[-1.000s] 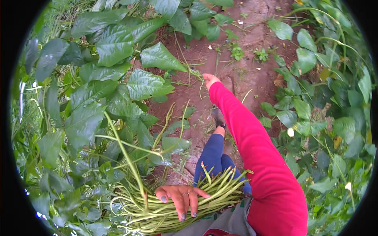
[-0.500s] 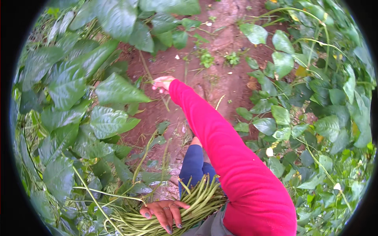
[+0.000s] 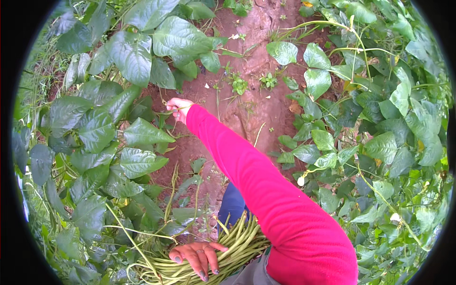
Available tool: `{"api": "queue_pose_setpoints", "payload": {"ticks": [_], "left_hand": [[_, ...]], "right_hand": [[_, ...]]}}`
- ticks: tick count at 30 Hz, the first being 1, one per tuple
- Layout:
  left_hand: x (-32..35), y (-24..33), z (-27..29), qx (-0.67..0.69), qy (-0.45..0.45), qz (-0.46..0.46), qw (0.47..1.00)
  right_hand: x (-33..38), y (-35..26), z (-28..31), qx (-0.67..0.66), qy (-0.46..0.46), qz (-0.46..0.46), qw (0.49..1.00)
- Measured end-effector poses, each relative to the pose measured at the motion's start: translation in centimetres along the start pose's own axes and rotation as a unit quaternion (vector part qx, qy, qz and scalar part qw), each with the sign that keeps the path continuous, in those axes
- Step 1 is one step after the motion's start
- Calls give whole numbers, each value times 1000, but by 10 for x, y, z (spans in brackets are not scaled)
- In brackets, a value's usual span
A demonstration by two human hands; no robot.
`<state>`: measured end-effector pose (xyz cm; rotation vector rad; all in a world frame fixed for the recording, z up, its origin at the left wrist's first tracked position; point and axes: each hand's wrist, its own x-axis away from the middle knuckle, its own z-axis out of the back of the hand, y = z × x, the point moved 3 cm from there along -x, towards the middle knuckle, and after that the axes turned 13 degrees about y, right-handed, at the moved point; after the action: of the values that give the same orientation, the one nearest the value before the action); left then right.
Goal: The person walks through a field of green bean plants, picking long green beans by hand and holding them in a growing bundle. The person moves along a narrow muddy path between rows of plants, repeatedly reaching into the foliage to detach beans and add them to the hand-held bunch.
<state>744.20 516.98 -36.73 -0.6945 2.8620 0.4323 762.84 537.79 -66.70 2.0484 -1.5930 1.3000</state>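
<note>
My right hand (image 3: 178, 110), at the end of a red sleeve, is closed in a pinch beside the left row of plants. A thin green stem or pod runs through its fingers; which of the two I cannot tell. A thick bundle of long green beans (image 3: 237, 247) lies across my waist at the bottom. Over it my left hand (image 3: 198, 256) is curled, fingers pointing down and thumb out to the right, keeping the bundle against my body. My left forearm is hidden.
Broad-leaved bean plants (image 3: 142, 133) rise close on the left. Another leafy row (image 3: 327, 99) with vines lines the right. Between them runs a reddish soil path (image 3: 251, 104) with small weeds (image 3: 268, 80). A vine (image 3: 133, 237) crosses near my left hand.
My right hand has shifted slightly left and down in the picture, closer to the leaves, its fingers now more tightly closed. The view has tilted a little. My left hand stays on the beans.
</note>
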Motion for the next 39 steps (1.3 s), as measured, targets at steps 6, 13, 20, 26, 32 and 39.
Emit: {"api": "queue_pose_setpoints", "payload": {"ticks": [6, 13, 20, 26, 32, 39], "left_hand": [[-22, 6, -20, -4, -6, -1, 1000], [-52, 13, -52, -13, -36, 15, 999], [-84, 23, -90, -37, -76, 8, 996], [-101, 27, -113, -49, -89, 10, 995], [-129, 40, -141, -88, -115, 45, 988], [-155, 64, -169, -185, -109, 61, 975]], "right_hand": [[28, -16, -24, -31, 38, 9, 999], [80, -35, -40, 49, 66, -30, 996], [87, -66, -33, 109, 111, -17, 988], [72, -63, -20, 104, 69, -3, 992], [57, -76, -13, 63, 13, 58, 996], [173, -181, -33, 90, 124, 420, 894]]}}
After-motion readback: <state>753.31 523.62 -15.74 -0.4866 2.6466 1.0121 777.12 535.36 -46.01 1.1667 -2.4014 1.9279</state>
